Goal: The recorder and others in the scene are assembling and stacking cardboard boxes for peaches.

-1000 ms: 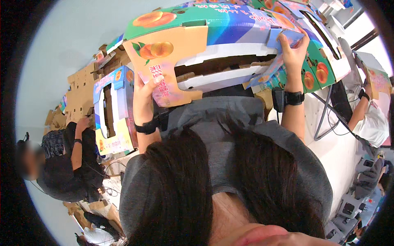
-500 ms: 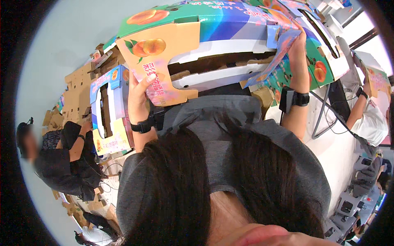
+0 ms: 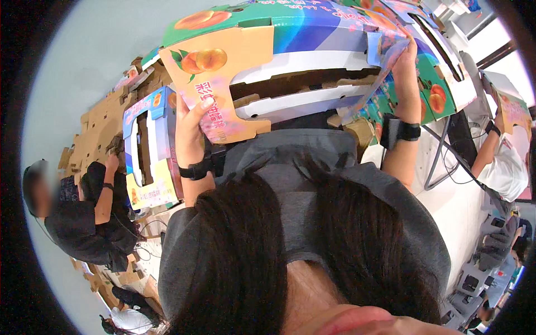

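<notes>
A colourful cardboard fruit carton point(image 3: 318, 34) with peach pictures lies before me, its near side partly unfolded. A long dark slot gapes between its white inner edges. At the near left, my left hand point(image 3: 191, 114) grips the orange end flap point(image 3: 245, 47), thumb laid over the printed face. My right hand point(image 3: 406, 61) is up at the right corner, fingers bent over the edge of the blue-purple end flap point(image 3: 385, 62), which stands out from the side. Part of that hand's fingers is hidden behind the flap.
Another finished-looking carton point(image 3: 149, 151) stands at my left. More cartons point(image 3: 432, 44) are at the right, above a metal table leg point(image 3: 438, 153). Brown flat cardboard point(image 3: 103, 123) lies behind on the left. Co-workers sit at left point(image 3: 84, 223) and right point(image 3: 497, 167).
The right end flap has swung and now shows more edge-on, with my right hand at its top. My left hand keeps its grip. The left co-worker's hand has risen.
</notes>
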A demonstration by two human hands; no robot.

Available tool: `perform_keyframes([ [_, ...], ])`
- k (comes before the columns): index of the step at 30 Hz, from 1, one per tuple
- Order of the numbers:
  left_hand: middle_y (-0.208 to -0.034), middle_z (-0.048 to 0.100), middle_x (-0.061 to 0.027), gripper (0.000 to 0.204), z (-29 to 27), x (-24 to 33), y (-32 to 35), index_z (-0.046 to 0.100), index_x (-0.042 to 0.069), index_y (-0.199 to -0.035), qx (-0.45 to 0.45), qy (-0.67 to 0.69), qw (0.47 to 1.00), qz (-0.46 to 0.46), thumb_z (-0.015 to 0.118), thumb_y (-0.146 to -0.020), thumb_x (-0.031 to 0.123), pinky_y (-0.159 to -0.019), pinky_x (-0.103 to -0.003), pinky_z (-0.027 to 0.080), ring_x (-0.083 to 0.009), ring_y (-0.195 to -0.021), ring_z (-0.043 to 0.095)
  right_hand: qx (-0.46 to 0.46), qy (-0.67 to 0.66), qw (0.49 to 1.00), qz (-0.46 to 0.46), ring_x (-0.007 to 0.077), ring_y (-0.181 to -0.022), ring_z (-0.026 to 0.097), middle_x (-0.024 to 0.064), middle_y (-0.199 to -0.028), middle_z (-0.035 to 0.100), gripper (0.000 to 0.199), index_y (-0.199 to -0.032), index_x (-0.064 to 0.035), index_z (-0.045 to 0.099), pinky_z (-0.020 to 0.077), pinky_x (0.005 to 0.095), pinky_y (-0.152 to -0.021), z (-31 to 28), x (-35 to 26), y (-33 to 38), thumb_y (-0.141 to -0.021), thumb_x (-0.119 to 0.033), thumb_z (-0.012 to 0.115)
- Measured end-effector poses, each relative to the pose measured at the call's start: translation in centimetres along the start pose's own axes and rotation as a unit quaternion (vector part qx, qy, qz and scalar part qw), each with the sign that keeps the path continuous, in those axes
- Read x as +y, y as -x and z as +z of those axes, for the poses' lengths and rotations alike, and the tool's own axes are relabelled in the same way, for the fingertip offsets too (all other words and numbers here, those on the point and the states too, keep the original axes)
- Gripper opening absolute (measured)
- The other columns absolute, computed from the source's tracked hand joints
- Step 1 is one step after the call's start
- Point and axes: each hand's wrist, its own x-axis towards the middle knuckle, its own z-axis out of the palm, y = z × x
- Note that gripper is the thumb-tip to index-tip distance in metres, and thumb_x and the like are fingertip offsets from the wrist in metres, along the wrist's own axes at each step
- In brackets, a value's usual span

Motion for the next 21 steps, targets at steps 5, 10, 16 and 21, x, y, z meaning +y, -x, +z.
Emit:
perform_keyframes([
  [5, -0.105, 0.061, -0.0086, 0.064, -0.6, -0.3, -0.5, 0.044, 0.001, -0.130, -0.025, -0.003, 1.000, 0.005, 0.072, -0.075, 0.018, -0.081, -0.033, 0.055, -0.0190, -0.092, 0.064, -0.071, -0.287, 0.955, 0.028, 0.0225, -0.134, 0.033, 0.0090, -0.146, 0.035, 0.104, -0.150, -0.0019, 0.019, 0.0191, 0.0362, -0.114, -1.5, 0.4, 0.8, -0.083, -0.082, 0.029],
  [10, -0.108, 0.061, -0.0096, 0.062, -1.0, -0.8, -0.8, 0.045, 0.001, -0.129, -0.027, -0.022, 0.999, 0.013, 0.071, -0.076, 0.019, -0.080, -0.032, 0.055, -0.0196, -0.094, 0.065, -0.009, -0.091, 0.996, 0.006, 0.0232, -0.134, 0.033, 0.0134, -0.144, 0.037, 0.088, -0.147, -0.0005, 0.022, 0.0249, 0.0372, -0.111, -0.9, 1.5, -1.0, -0.091, -0.066, 0.041],
  [16, -0.107, 0.065, -0.0110, 0.043, -1.4, -1.2, -3.1, 0.052, -0.002, -0.122, 0.027, 0.049, 0.998, -0.008, 0.064, -0.086, 0.019, -0.077, -0.032, 0.056, -0.0189, -0.090, 0.067, 0.162, 0.264, 0.910, -0.277, 0.0355, -0.127, 0.041, 0.0209, -0.132, 0.048, 0.059, -0.136, 0.0020, 0.042, 0.0265, 0.0436, -0.109, 0.3, 1.7, 2.3, -0.091, -0.032, 0.061],
  [21, -0.103, 0.068, -0.0107, 0.037, -1.5, -1.3, -4.6, 0.056, -0.002, -0.119, 0.044, 0.102, 0.994, -0.025, 0.063, -0.088, 0.018, -0.078, -0.031, 0.056, -0.0194, -0.088, 0.068, 0.113, 0.293, 0.915, -0.254, 0.0375, -0.129, 0.037, 0.0222, -0.136, 0.043, 0.059, -0.136, 0.0008, 0.040, 0.0236, 0.0471, -0.110, 3.1, 3.8, 3.7, -0.091, -0.032, 0.061],
])
